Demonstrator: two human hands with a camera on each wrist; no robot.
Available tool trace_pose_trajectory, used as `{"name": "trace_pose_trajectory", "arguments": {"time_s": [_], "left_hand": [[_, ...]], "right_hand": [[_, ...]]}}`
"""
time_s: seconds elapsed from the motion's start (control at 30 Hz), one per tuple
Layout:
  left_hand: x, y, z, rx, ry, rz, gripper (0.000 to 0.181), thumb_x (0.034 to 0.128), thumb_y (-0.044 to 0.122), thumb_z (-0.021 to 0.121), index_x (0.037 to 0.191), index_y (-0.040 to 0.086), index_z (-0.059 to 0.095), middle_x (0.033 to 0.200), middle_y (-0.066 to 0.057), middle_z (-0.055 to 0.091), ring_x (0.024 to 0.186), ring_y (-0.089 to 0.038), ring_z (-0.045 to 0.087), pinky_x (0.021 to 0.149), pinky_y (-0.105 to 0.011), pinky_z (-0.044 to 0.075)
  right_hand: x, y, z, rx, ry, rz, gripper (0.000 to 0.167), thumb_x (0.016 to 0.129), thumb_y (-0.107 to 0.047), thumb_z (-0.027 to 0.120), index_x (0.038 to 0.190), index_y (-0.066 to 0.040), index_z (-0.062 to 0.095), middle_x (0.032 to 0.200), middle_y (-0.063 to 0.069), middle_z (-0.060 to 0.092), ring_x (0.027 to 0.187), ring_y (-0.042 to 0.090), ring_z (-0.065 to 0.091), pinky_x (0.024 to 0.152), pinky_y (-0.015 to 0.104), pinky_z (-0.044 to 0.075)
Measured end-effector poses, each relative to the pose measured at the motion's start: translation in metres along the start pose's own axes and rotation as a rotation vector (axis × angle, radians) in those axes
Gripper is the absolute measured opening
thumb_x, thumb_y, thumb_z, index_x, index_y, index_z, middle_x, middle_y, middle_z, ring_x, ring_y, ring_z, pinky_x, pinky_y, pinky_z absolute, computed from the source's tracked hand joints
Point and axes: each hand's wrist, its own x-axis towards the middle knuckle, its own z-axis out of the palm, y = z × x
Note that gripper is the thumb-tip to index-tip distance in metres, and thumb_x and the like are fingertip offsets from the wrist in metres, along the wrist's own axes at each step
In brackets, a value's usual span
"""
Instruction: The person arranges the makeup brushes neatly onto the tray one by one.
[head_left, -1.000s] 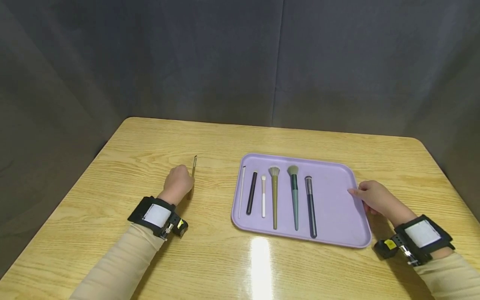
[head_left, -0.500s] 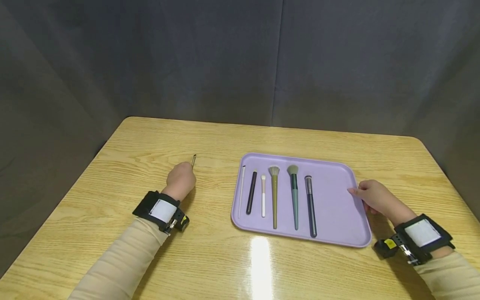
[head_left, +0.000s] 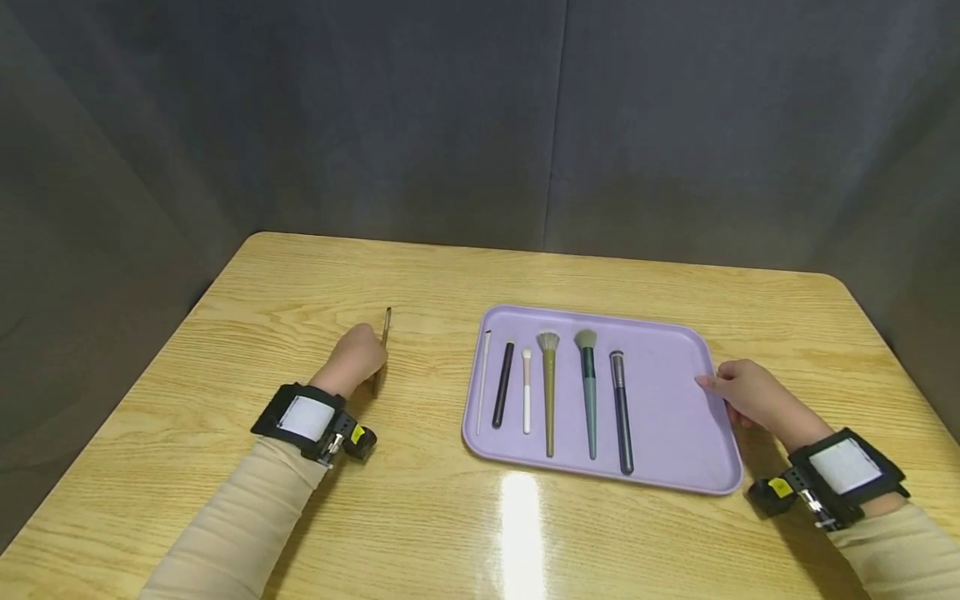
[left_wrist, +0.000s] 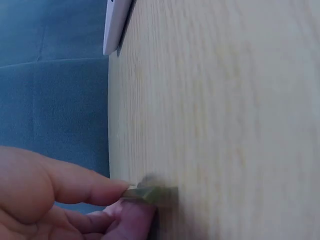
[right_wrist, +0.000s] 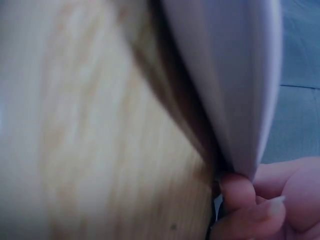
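Note:
Left of the tray, my left hand [head_left: 358,354] pinches a slim makeup brush [head_left: 386,323] between thumb and fingers. Its dark tip points to the table's far edge, and the hand covers its middle. In the left wrist view the blurred, greenish-brown brush [left_wrist: 152,194] is close to the wood; whether it touches is hard to tell. My right hand [head_left: 753,396] grips the right rim of the lilac tray [head_left: 675,467], thumb on top and fingers curled beneath. The right wrist view shows fingertips [right_wrist: 237,190] against the underside of the tray [right_wrist: 235,90].
Several makeup brushes lie side by side on the tray's left and middle: a thin white one [head_left: 483,387], an olive one [head_left: 550,400], a green one [head_left: 588,392] and a dark blue one [head_left: 622,417] among them. A grey curtain [head_left: 420,125] hangs behind the wooden table [head_left: 420,517].
My left hand shifted slightly right, then back left, with the brush; its lower handle was hidden half a second ago and shows again. The right hand and the tray stay in place.

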Motion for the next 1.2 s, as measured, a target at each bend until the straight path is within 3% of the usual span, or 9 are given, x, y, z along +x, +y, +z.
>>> {"name": "trace_pose_trajectory", "arguments": {"time_s": [0.17, 0.3, 0.63, 0.87, 1.2], "left_hand": [[-0.002, -0.002, -0.001, -0.052, 0.001, -0.018, 0.028, 0.0909, -0.007, 0.042, 0.066, 0.001, 0.05, 0.057, -0.004, 0.045, 0.045, -0.011, 0.045, 0.042, -0.019, 0.035], [-0.004, -0.003, -0.002, -0.11, 0.002, -0.022, 0.028, 0.0926, -0.004, 0.044, 0.066, 0.002, 0.048, 0.058, -0.004, 0.045, 0.047, -0.011, 0.046, 0.044, -0.02, 0.035], [-0.011, -0.004, 0.002, -0.247, 0.023, -0.026, 0.017, 0.095, -0.004, 0.047, 0.08, -0.007, 0.056, 0.071, -0.008, 0.048, 0.055, -0.012, 0.051, 0.05, -0.021, 0.045], [-0.015, -0.001, 0.006, -0.419, 0.007, -0.033, 0.022, 0.0958, -0.005, 0.05, 0.111, -0.02, 0.055, 0.081, -0.013, 0.052, 0.062, -0.013, 0.052, 0.057, -0.024, 0.053], [-0.027, 0.009, 0.007, -0.475, -0.006, -0.021, 0.023, 0.096, -0.006, 0.05, 0.113, -0.021, 0.053, 0.08, -0.013, 0.052, 0.06, -0.011, 0.051, 0.055, -0.02, 0.05]], "right_hand": [[0.0, -0.001, 0.0, 0.01, 0.001, -0.009, 0.034, 0.102, -0.019, 0.048, 0.071, -0.005, 0.044, 0.056, 0.003, 0.047, 0.046, 0.013, 0.041, 0.046, 0.029, 0.038], [0.0, -0.001, 0.001, 0.007, 0.0, -0.011, 0.035, 0.102, -0.019, 0.048, 0.07, -0.005, 0.044, 0.056, 0.003, 0.047, 0.046, 0.013, 0.04, 0.046, 0.029, 0.038], [-0.002, 0.0, -0.001, 0.016, -0.011, -0.007, 0.035, 0.102, -0.02, 0.049, 0.07, -0.005, 0.044, 0.056, 0.002, 0.047, 0.045, 0.013, 0.04, 0.045, 0.027, 0.037], [-0.002, 0.002, 0.0, 0.036, -0.022, -0.018, 0.036, 0.103, -0.022, 0.047, 0.071, -0.006, 0.045, 0.055, 0.001, 0.047, 0.045, 0.012, 0.041, 0.044, 0.026, 0.038], [-0.002, 0.01, -0.004, 0.087, -0.081, -0.017, 0.037, 0.104, -0.032, 0.046, 0.077, -0.005, 0.049, 0.055, 0.0, 0.049, 0.045, 0.013, 0.049, 0.044, 0.028, 0.045]]}}
